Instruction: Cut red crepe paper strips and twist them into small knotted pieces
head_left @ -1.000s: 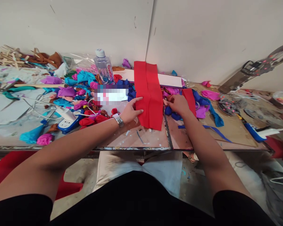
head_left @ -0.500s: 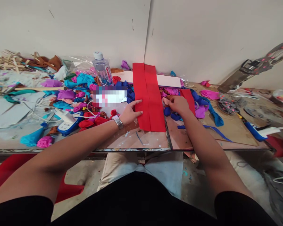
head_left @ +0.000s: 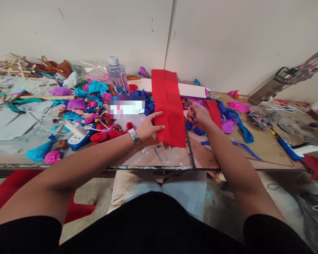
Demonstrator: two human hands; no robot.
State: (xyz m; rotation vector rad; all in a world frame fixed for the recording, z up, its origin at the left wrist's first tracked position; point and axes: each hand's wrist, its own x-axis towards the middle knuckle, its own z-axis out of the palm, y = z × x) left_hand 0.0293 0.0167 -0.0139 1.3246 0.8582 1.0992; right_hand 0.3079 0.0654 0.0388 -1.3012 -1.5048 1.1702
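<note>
Left hand (head_left: 148,126) wide on red fabric (head_left: 170,121); right hand (head_left: 200,116) curled, contents unclear; one wristwatch (head_left: 133,135).

Clear bottle (head_left: 117,78): "Ganten" in red letters (head_left: 124,82) (lettering runs down bottle's side).

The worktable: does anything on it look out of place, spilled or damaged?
The power strip looks out of place: it lies among loose cloth pieces, with a white adapter on it. Small scraps litter the table near its front edge. The red cloth shows no clear damage, and no spill shows.
</note>
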